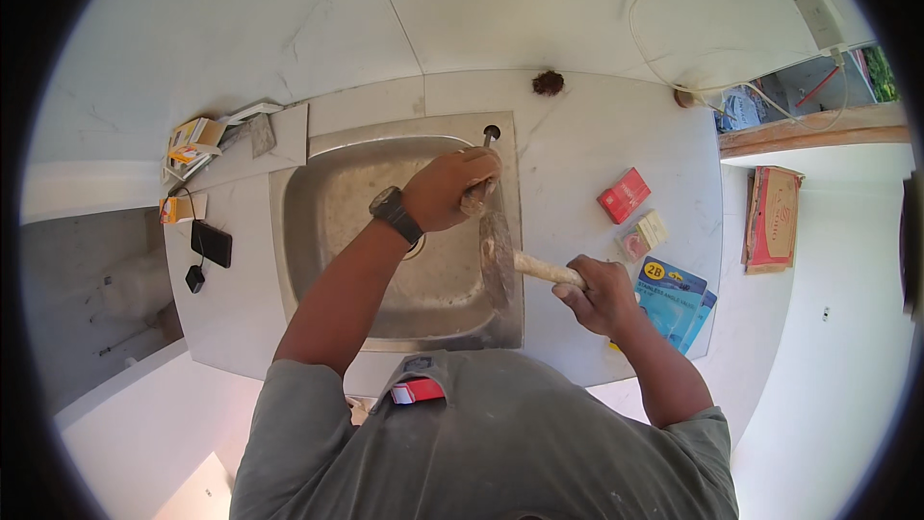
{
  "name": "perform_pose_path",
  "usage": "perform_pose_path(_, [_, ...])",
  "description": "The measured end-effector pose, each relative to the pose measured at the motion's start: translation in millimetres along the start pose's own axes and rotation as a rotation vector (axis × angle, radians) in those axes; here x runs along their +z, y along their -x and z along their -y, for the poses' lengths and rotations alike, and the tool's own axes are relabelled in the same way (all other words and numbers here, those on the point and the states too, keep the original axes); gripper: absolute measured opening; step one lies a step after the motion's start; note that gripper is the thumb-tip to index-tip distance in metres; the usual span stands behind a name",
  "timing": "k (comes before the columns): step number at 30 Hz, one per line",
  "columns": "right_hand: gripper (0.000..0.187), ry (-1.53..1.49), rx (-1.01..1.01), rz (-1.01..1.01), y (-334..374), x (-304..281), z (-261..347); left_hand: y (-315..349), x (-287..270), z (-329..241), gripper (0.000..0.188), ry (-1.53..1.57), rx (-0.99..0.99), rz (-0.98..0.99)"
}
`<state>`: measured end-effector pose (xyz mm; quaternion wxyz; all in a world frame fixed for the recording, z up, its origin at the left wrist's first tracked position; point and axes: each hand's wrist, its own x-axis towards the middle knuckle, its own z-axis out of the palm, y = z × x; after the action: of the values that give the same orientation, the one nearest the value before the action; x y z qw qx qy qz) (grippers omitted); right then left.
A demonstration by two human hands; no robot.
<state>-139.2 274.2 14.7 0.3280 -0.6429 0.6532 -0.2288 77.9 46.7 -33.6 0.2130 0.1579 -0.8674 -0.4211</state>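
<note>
The hammer [510,260] lies across the right rim of the steel sink [318,221] on the counter [597,135]. It is judged rigid and head-heavy; grip the pale wooden handle. The right hand [597,294] is closed around that handle. The left hand [452,188] is closed around a metal chisel [488,140] just beyond the hammer head.

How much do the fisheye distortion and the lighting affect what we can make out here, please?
In the head view, the counter edges bow toward the dark round rim; daylight is bright and even, the sink shows dull sheen, and both hands, left and right, look sharp.
</note>
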Motion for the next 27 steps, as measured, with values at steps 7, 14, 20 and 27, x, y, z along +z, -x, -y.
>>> perform_pose_path(7, [0.042,-0.104,-0.484,-0.115,-0.7,-9.7,22.9,-9.1,10.0,7.5,0.025,-0.044,-0.062,0.044])
perform_pose_path(14, [0.054,-0.218,0.231,-0.111,7.6,3.8,5.0,-30.8,18.9,-6.7,0.022,-0.104,-0.168,0.119])
perform_pose_path(20, [0.063,-0.397,0.306,-0.241,45.4,11.0,-5.3,-32.3,52.8,-34.1,0.034,-0.431,-0.112,0.14])
perform_pose_path(27, [0.064,-0.478,0.365,-0.237,53.6,15.3,-18.4,-50.2,49.7,-33.1,0.027,-0.371,-0.149,0.135])
